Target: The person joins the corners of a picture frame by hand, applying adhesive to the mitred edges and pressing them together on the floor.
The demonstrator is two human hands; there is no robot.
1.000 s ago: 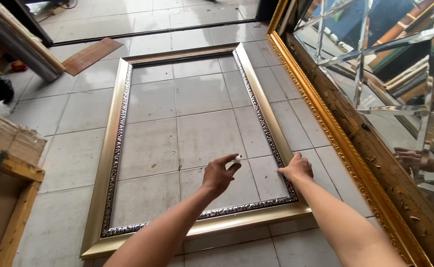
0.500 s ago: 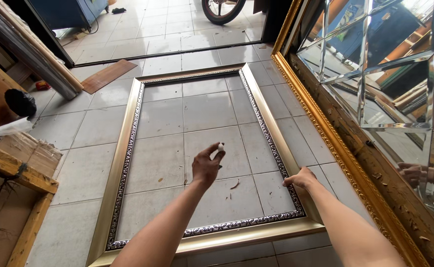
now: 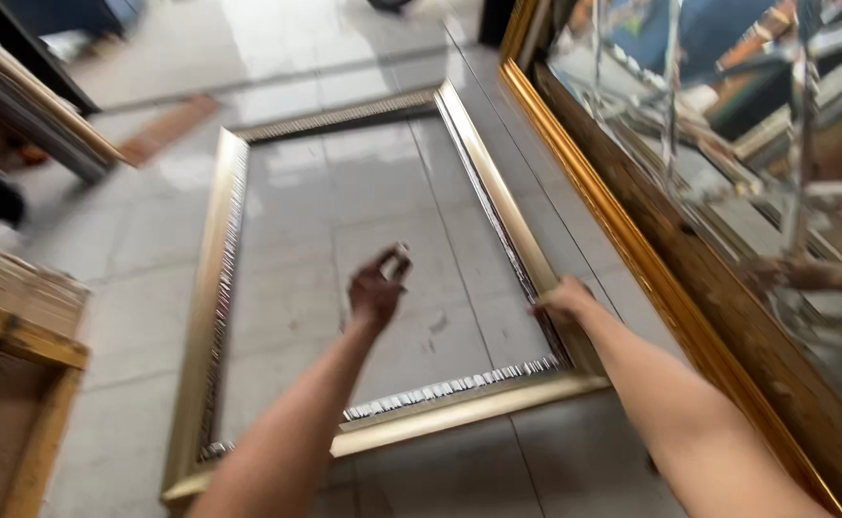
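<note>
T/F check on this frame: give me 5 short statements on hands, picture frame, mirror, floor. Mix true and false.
1. The right hand rests on the right rail of the gold picture frame. True.
2. The left hand presses flat on the frame's left rail. False: it is raised over the middle of the frame, pinching a small pale object.
3. The frame lies flat on a grey tiled floor. True.
4. The frame holds a painted canvas. False: it is empty, with floor tiles showing through.
5. A large mirror with a gold border stands to the left. False: it is on the right.
</note>
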